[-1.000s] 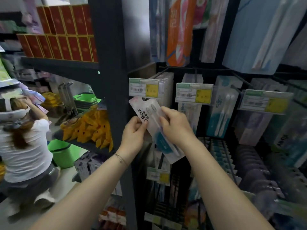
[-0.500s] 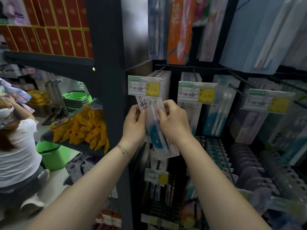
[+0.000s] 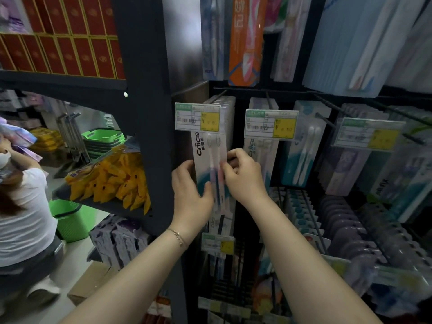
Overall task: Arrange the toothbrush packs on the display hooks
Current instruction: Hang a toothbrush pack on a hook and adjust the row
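A white and teal toothbrush pack [image 3: 209, 157] stands upright in front of the leftmost display hook [image 3: 218, 97], its top hidden behind a yellow and green price tag [image 3: 198, 116]. My left hand [image 3: 190, 188] grips the pack's left edge, thumb across its front. My right hand [image 3: 243, 175] pinches its right edge. Several like packs hang behind it on the same hook.
More hooks to the right carry toothbrush packs [image 3: 301, 146] and price tags [image 3: 271, 123]. A dark shelf post [image 3: 145, 113] stands just left of the hook. Yellow packets [image 3: 112, 176] lie on a shelf at left. A person in a white shirt [image 3: 23, 213] crouches on the floor beside a green basket [image 3: 70, 218].
The pack went from tilted, below the tag, to upright with its top behind the price tag. Both hands moved up and toward the hook with it.
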